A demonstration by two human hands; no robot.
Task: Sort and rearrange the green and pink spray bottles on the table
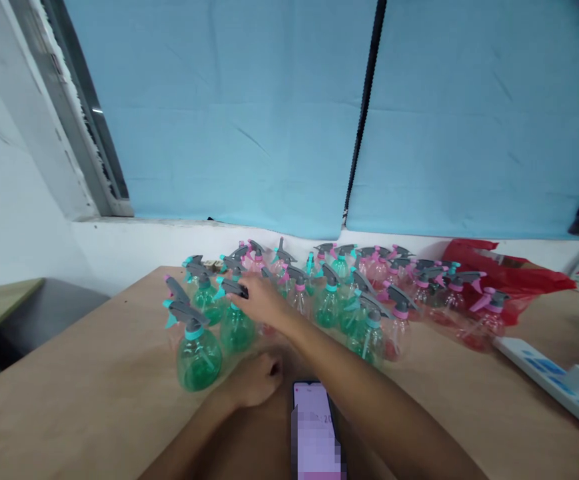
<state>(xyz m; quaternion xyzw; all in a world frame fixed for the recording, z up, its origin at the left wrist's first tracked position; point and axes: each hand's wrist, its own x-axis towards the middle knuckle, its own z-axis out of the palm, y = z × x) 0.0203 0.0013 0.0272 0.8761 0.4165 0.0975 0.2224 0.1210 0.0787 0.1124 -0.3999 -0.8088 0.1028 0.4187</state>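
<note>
Right now, the right hand [262, 300] grips the grey sprayer [234, 287] of a green bottle [238, 331] upright on the bench [94, 400], the bottle's body at seven o'clock from that hand. Another green bottle, the front one [199, 360], stands just beside it at eight o'clock. At six o'clock from the right hand, the left hand [256, 379] is curled into a fist, with a phone [314, 420] at its four o'clock. More green and pink bottles crowd between twelve and four o'clock from the right hand; a red bag [514, 283] lies at three, beyond them.
</note>
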